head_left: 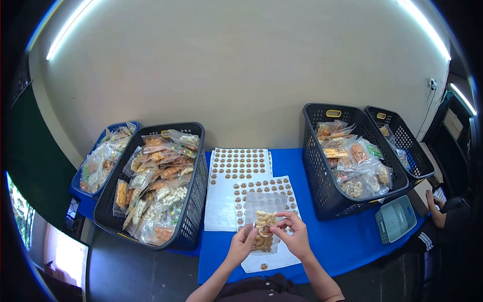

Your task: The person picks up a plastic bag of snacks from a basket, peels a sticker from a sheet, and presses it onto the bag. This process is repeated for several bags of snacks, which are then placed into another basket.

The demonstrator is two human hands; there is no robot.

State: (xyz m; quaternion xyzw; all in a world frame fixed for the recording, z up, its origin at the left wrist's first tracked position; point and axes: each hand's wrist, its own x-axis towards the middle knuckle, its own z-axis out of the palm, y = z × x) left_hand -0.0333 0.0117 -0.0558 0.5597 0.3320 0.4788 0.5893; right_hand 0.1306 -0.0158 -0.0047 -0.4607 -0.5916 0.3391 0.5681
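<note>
A clear bag of pale, curved snacks [262,244] lies over the sticker sheets at the front of the blue table. A round brown sticker [265,230] shows on its face. My left hand [243,244] is closed at the bag's left edge, with its fingertips near the sticker. My right hand [294,232] has its thumb and forefinger pinched at the sticker's right side, on the bag. Beneath and behind the bag are a front sheet of round stickers [286,187] and another sticker sheet [241,162] at the back left.
Black baskets of bagged snacks stand left [190,201] and right [322,189]. Beyond them are a blue basket [83,189] and another black basket [420,163]. A green tray [397,221] sits at the right, near another person's arm [436,214].
</note>
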